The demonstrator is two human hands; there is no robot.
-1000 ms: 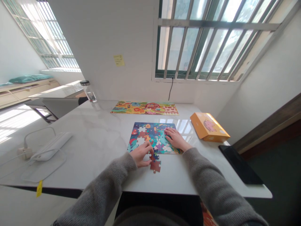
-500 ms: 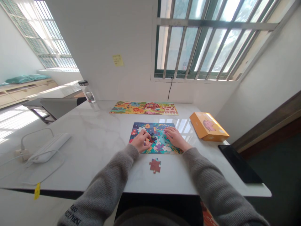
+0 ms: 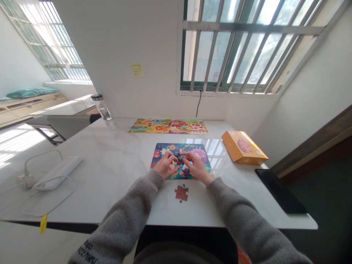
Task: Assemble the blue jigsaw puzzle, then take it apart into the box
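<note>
A partly assembled jigsaw puzzle (image 3: 200, 156) with colourful animals lies on the white table in front of me, a gap showing near its upper left. My left hand (image 3: 166, 165) is over its left half, fingers curled and pinching a dark puzzle piece (image 3: 179, 160). From the other side my right hand (image 3: 194, 167) reaches this same piece, with thumb and fingers bent round its edge. Fingers partly hide the piece, and whether it lies flat in the puzzle I cannot tell. Nearer to me, a loose brown puzzle piece (image 3: 181, 193) lies alone on the table.
Behind the puzzle is a long finished animal puzzle (image 3: 169, 126) by the wall. An orange box (image 3: 244, 147) and a black tablet-like slab (image 3: 280, 190) are on the right. To the left are a glass bottle (image 3: 103, 109) and a white power strip (image 3: 59, 173) with cables.
My right hand has moved left from the puzzle's right side to the dark piece, its fingers curling in. My left hand has barely shifted.
</note>
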